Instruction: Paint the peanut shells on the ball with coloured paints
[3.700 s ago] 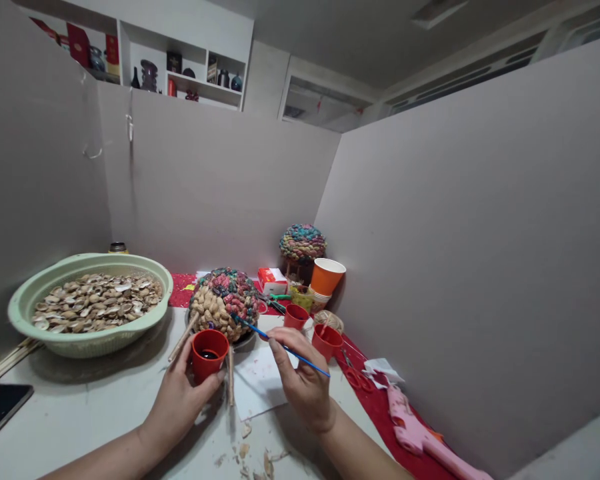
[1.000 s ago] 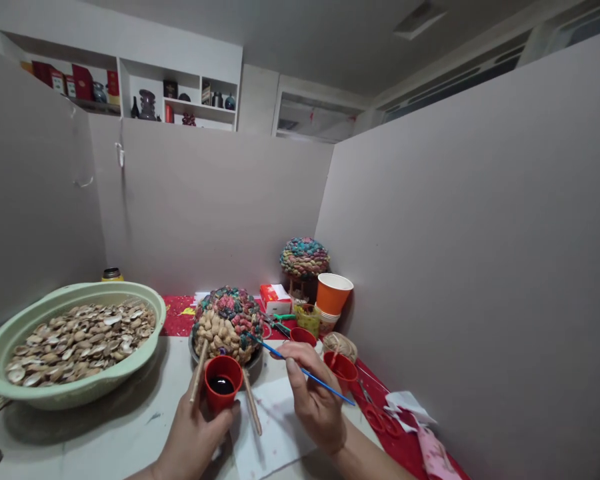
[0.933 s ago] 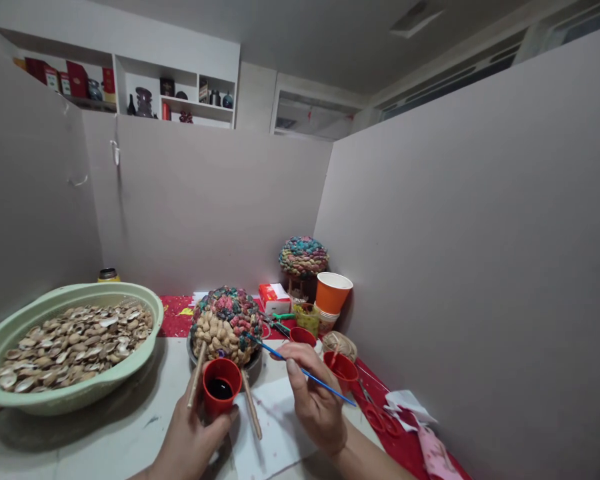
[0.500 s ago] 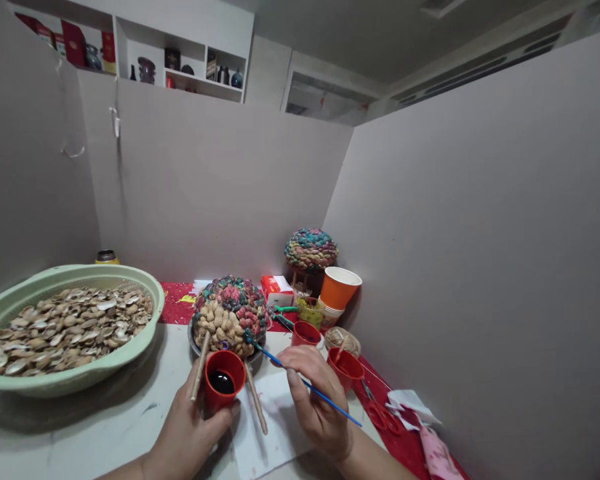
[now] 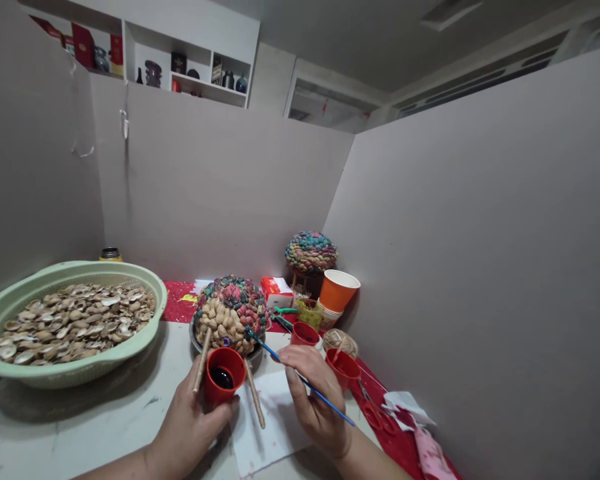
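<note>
My left hand [image 5: 193, 417] is wrapped round a small red cup [image 5: 225, 377] with dark liquid inside, beside a thin stick. Between the fingers of my right hand [image 5: 317, 400] is a blue paintbrush [image 5: 325, 400], its tip touching the lower right side of a peanut-covered dome [image 5: 225, 320]. Part of the dome is bare tan peanuts, the rest coloured pink, green and blue. It rests in a dark round bowl [image 5: 196, 340], and sticks [image 5: 255, 393] extend from it towards me. White paper [image 5: 270, 433] lies below the hands.
A green basin [image 5: 80, 377] of shells stands at the left. Behind my right hand are red cups [image 5: 305, 333], twine [image 5: 341, 343], orange paper cups [image 5: 338, 290] and a second coloured dome [image 5: 311, 252]. Red scissors [image 5: 377, 417] lie at right, near grey partitions [image 5: 455, 253].
The brush tip has shifted slightly up along the dome's side. Both hands keep their holds. The whole view has moved a little.
</note>
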### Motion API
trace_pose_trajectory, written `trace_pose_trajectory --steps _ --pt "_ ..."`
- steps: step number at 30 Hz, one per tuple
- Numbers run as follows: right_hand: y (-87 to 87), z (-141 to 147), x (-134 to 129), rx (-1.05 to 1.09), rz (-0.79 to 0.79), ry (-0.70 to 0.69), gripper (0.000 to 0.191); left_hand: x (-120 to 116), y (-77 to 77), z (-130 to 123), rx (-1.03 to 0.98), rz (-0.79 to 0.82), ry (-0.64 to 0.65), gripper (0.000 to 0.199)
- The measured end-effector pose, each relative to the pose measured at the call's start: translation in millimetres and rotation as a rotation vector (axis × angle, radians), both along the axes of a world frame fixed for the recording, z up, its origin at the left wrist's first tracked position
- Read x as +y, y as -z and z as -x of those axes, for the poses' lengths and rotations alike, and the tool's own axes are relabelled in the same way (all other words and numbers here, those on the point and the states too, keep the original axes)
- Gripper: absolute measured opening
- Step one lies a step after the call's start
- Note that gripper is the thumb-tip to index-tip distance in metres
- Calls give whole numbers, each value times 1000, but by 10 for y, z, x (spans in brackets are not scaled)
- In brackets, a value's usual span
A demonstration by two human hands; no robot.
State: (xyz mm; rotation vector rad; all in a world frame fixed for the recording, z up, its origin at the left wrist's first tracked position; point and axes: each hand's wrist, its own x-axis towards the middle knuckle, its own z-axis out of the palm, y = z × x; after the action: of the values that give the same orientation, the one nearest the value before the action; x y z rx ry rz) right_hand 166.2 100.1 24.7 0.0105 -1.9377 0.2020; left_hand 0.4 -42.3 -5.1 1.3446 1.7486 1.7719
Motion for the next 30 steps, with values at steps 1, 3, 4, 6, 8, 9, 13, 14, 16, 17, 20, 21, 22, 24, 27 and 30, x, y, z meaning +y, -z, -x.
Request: trace_pose_trajectory --steps 1,3,4,6,8,9,13,14,16,17,20,21,22,24,27,30 --pt "-1 -5 3 1 0 0 29 1 7 6 9 -3 -1 51" --pt "-5 -19 3 1 -2 0 28 -1 33 19 27 -9 -6 51" --pt "-8 -26 0 -1 -5 -1 28 -4 48 23 33 -10 -8 52" --pt "-10 -38 -9 -12 -13 -10 28 -8 71 27 37 -10 -10 51" --pt "-6 -46 -18 -11 -10 -15 27 -10 78 24 32 -5 -13 50" --pt "-1 -47 -21 -4 -7 -11 27 -10 74 22 30 -5 -13 50" --pt "14 -38 -23 41 0 31 28 -18 32 20 27 -2 -19 49" --pt "11 -32 -22 41 -3 33 29 -22 21 22 29 2 -18 49" --pt "-3 -22 -23 37 -3 27 29 -29 4 28 30 8 -12 47" --pt "-12 -18 -24 32 1 22 29 -31 -2 30 28 11 -8 46" --pt "-29 -20 -33 18 10 14 27 -27 -6 34 16 17 4 45" --pt "-29 -23 -35 15 7 9 26 -23 -2 33 8 18 7 44" --pt "-26 -27 -38 13 2 3 25 -18 4 32 -3 16 11 45" --pt "-15 -32 -40 17 0 -1 25 -7 24 31 -34 10 20 47" --pt "-2 -32 -40 36 8 23 27 1 68 31 -68 13 26 53" --pt "-2 -22 -38 46 -10 17 28 -2 102 22 -81 12 26 54"
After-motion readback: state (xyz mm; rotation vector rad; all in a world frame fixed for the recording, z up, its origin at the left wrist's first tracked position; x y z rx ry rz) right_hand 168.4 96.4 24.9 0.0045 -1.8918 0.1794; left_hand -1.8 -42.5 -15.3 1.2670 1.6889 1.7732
